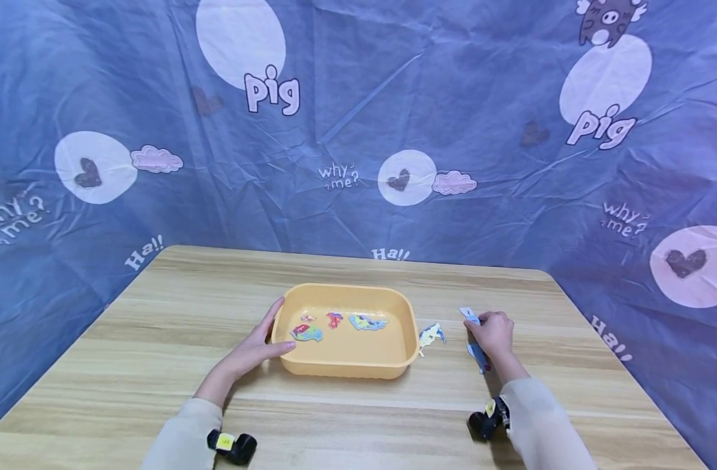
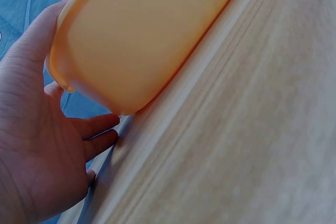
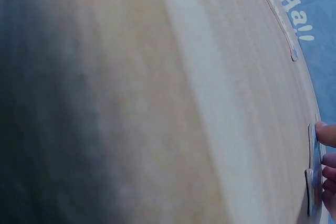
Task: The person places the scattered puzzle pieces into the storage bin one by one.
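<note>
My left hand (image 1: 254, 347) grips the left end of a yellow-orange plastic tray (image 1: 346, 371), thumb over the rim and fingers along the outside wall. Inside the tray lie several flat, irregular puzzle pieces, among them a red and green one (image 1: 306, 333), a small red one (image 1: 334, 320) and a pale blue and yellow one (image 1: 367, 322). Right of the tray, my right hand (image 1: 494, 333) pinches a blue and white puzzle piece (image 1: 467, 314) at the tabletop. Another blue piece (image 1: 477, 356) shows just below the fingers, partly hidden by the hand.
A cream and blue puzzle piece (image 1: 432, 335) lies between the tray and my right hand, close against the tray's right wall. The wooden table (image 1: 346, 424) ends at a blue printed cloth (image 1: 358, 215) hanging behind it and at both sides.
</note>
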`<move>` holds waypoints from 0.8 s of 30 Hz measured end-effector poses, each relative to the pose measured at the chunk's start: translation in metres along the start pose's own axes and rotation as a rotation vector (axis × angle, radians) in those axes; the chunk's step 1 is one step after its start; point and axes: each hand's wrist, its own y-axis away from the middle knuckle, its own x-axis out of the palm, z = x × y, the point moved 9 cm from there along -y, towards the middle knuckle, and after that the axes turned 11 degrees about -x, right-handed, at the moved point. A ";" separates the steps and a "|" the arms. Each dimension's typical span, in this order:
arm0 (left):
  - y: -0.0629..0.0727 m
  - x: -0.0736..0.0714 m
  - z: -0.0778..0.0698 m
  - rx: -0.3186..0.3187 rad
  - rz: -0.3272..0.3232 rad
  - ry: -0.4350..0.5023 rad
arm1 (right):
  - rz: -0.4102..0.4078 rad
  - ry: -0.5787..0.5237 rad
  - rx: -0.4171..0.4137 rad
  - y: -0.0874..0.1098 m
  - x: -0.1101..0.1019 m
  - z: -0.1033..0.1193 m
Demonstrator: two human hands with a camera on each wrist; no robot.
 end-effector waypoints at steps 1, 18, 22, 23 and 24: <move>0.000 0.000 0.000 0.002 0.001 0.001 | -0.001 0.002 -0.003 0.000 0.000 0.000; 0.000 -0.001 0.000 0.005 0.005 0.000 | -0.016 -0.052 -0.007 0.000 -0.003 -0.003; 0.000 0.000 0.001 0.008 0.004 -0.002 | -0.017 -0.072 0.018 0.000 -0.003 -0.006; 0.000 0.000 0.001 0.010 0.003 -0.002 | -0.021 -0.077 0.021 0.000 -0.003 -0.006; 0.000 0.000 0.001 0.012 0.001 -0.002 | -0.026 -0.080 0.021 0.000 -0.004 -0.007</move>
